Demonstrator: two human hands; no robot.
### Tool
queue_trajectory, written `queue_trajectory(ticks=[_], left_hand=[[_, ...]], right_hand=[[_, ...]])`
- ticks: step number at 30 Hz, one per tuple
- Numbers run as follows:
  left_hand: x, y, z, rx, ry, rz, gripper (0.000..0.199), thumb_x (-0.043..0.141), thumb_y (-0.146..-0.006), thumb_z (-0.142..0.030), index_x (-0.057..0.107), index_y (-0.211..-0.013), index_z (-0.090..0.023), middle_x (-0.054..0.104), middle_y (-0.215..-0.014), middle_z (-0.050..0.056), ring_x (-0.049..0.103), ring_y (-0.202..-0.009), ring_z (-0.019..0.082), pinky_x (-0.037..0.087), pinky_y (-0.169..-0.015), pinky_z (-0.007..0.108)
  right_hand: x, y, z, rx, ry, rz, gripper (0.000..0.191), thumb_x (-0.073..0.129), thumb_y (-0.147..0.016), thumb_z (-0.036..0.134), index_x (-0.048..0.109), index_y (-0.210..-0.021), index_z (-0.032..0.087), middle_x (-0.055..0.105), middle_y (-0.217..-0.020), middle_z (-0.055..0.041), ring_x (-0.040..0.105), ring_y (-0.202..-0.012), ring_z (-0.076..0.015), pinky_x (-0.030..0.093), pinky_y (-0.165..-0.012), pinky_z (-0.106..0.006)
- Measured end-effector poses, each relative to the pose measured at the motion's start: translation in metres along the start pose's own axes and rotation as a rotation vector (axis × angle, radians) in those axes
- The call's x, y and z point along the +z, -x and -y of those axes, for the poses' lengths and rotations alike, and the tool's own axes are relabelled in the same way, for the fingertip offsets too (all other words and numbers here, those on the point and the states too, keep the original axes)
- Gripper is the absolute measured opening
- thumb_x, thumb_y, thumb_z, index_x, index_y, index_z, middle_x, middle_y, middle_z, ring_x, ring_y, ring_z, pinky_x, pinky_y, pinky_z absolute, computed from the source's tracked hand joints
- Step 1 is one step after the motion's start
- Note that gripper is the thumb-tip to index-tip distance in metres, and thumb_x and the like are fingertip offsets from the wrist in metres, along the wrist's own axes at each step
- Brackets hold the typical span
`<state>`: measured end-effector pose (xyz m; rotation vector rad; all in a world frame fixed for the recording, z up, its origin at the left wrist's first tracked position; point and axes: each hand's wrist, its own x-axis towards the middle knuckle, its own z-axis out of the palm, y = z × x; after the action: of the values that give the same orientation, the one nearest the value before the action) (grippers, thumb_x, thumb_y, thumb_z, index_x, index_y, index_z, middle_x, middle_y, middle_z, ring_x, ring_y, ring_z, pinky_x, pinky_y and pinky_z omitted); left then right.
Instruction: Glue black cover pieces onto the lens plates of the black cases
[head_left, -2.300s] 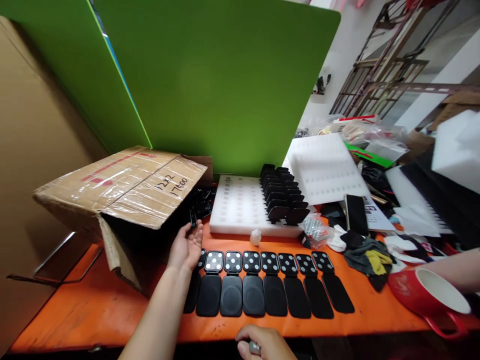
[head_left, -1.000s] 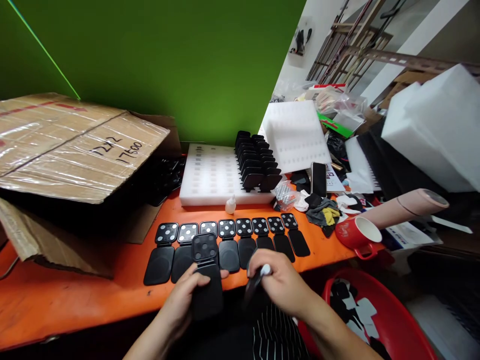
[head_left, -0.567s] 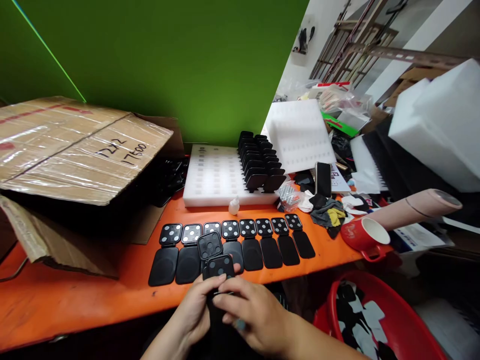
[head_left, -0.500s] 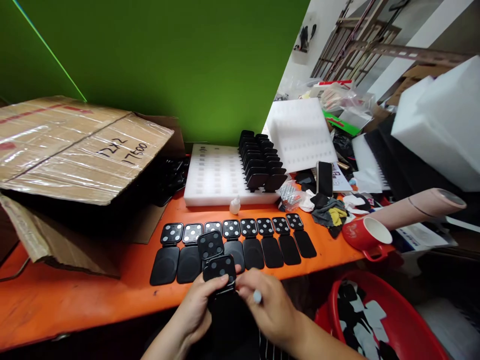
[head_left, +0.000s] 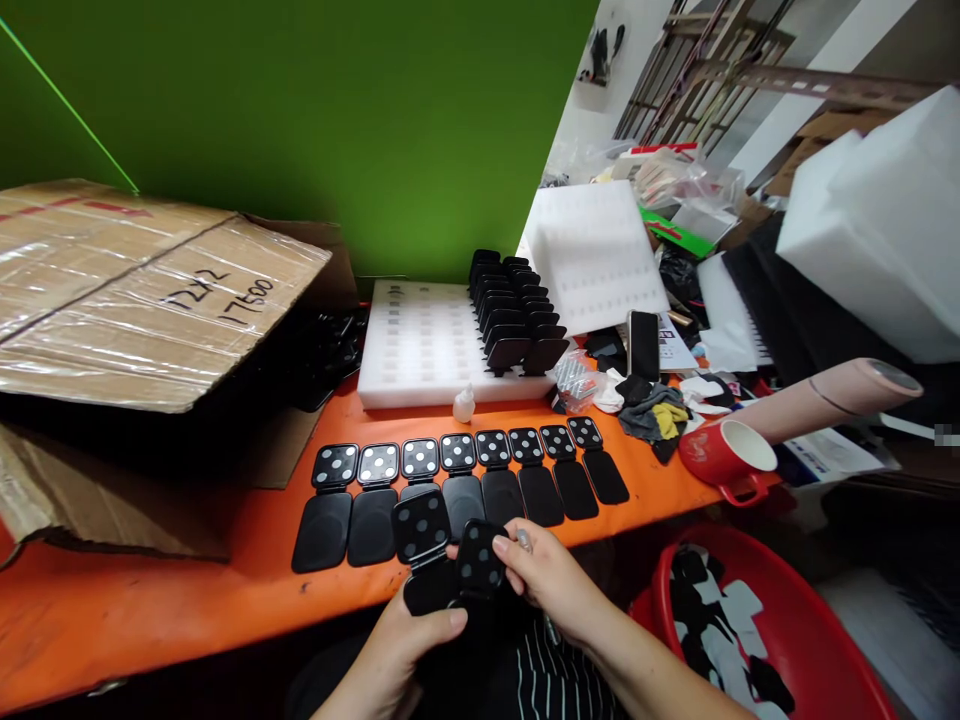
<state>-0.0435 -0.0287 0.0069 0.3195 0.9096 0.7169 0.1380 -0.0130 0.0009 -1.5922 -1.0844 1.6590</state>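
My left hand [head_left: 409, 640] holds a black hinged piece whose square panel with grey dots [head_left: 421, 525] stands up over the row on the table. In my right hand [head_left: 551, 575], between thumb and fingers, is a second black dotted piece [head_left: 480, 558], beside the first. A small grey-tipped tool [head_left: 523, 541] also sticks out of my right hand. Beyond my hands, several black hinged pieces [head_left: 378, 463] lie opened in a row, dotted squares at the back and plain panels in front. A small white bottle [head_left: 463, 405] stands behind them.
A white foam block [head_left: 416, 345] holds upright black panels [head_left: 517, 320]. At left is a cardboard box [head_left: 150, 300]; at right are a phone [head_left: 643, 346], cloths, a red mug [head_left: 724, 458] and a pink bottle [head_left: 832, 400]. A red basin [head_left: 817, 640] stands below the table's right edge.
The two held pieces, overlapping before, are now side by side. My right hand has taken one and moved it right; my left thumb has dropped lower. The view has shifted slightly.
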Motion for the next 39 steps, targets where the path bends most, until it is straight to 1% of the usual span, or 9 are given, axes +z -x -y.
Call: queue_trajectory(ticks=[5,10,15,21,26,31,33,36,39], left_hand=[[-0.004,-0.005,0.005,0.027,-0.052,-0.135,0.045,0.084,-0.053,-0.029,0.069,-0.094,-0.019,0.072,-0.098,0.008,0.064,-0.098,0.03,0.047,-0.089,0.038],[-0.009,-0.011,-0.014,0.084,0.04,-0.289,0.054,0.082,-0.056,-0.037,0.066,-0.103,-0.017,0.072,-0.098,0.008,0.065,-0.099,0.029,0.049,-0.089,0.037],[-0.016,-0.007,-0.033,0.251,-0.039,-0.467,0.059,0.08,-0.058,-0.038,0.063,-0.111,-0.018,0.073,-0.096,0.006,0.066,-0.096,0.027,0.054,-0.081,0.032],[-0.017,-0.009,-0.02,0.163,-0.026,-0.321,0.057,0.079,-0.06,-0.039,0.064,-0.109,-0.015,0.072,-0.099,0.01,0.064,-0.102,0.029,0.05,-0.089,0.035],[-0.016,-0.015,-0.013,0.102,-0.05,-0.234,0.047,0.076,-0.066,-0.041,0.064,-0.105,-0.018,0.068,-0.111,0.01,0.062,-0.106,0.028,0.051,-0.089,0.036],[-0.008,-0.011,-0.014,-0.009,0.038,-0.103,0.037,0.071,-0.07,-0.033,0.064,-0.103,-0.019,0.065,-0.117,0.009,0.062,-0.104,0.027,0.051,-0.089,0.037],[-0.006,-0.011,-0.012,-0.005,-0.001,-0.065,0.038,0.069,-0.069,-0.026,0.063,-0.106,-0.02,0.064,-0.118,0.008,0.062,-0.105,0.027,0.05,-0.09,0.037],[-0.006,-0.011,-0.008,0.041,-0.088,-0.014,0.041,0.068,-0.062,-0.02,0.064,-0.103,-0.02,0.065,-0.117,0.008,0.059,-0.109,0.029,0.049,-0.091,0.037],[-0.007,-0.013,-0.005,0.101,-0.224,-0.033,0.05,0.064,-0.063,-0.02,0.06,-0.113,-0.021,0.063,-0.12,0.007,0.057,-0.111,0.028,0.047,-0.093,0.039]], right_hand=[[0.001,-0.001,-0.001,0.017,-0.041,-0.005,0.043,0.055,-0.079,0.057,0.037,-0.066,0.02,0.038,-0.047,0.0096,0.023,-0.038,-0.0033,0.015,-0.039,-0.019],[-0.01,-0.011,0.0,0.116,-0.225,-0.104,0.046,0.059,-0.07,0.06,0.034,-0.065,0.022,0.044,-0.041,0.0099,0.017,-0.031,-0.0019,0.007,-0.034,-0.018],[-0.014,-0.018,-0.005,0.196,-0.402,-0.217,0.043,0.067,-0.065,0.051,0.038,-0.067,0.02,0.059,-0.052,0.0031,0.03,-0.031,-0.0019,0.011,-0.033,-0.015],[-0.018,-0.009,-0.007,0.293,-0.472,-0.221,0.034,0.066,-0.072,0.044,0.053,-0.081,0.015,0.069,-0.076,-0.0091,0.035,-0.033,-0.0015,0.013,-0.034,-0.016],[-0.029,0.004,-0.006,0.204,-0.465,-0.198,0.044,0.066,-0.07,0.057,0.054,-0.075,0.015,0.047,-0.048,0.0061,0.029,-0.036,-0.0022,0.013,-0.037,-0.016],[-0.007,0.015,-0.011,0.171,-0.693,-0.099,0.044,0.063,-0.073,0.056,0.055,-0.087,0.015,0.053,-0.066,0.0023,0.045,-0.053,-0.0067,0.032,-0.046,-0.018],[0.006,0.019,-0.016,0.162,-0.552,-0.007,0.046,0.053,-0.078,0.061,0.053,-0.089,0.017,0.052,-0.06,0.0033,0.045,-0.049,-0.0088,0.034,-0.046,-0.02],[0.015,0.021,-0.015,0.022,-0.097,0.095,0.048,0.037,-0.085,0.065,0.053,-0.087,0.02,0.05,-0.052,0.0042,0.045,-0.045,-0.0112,0.036,-0.047,-0.023],[0.011,0.02,0.002,-0.202,0.294,0.029,0.04,0.034,-0.093,0.051,0.058,-0.086,0.02,0.061,-0.073,-0.0016,0.055,-0.067,-0.0142,0.041,-0.064,-0.026]])
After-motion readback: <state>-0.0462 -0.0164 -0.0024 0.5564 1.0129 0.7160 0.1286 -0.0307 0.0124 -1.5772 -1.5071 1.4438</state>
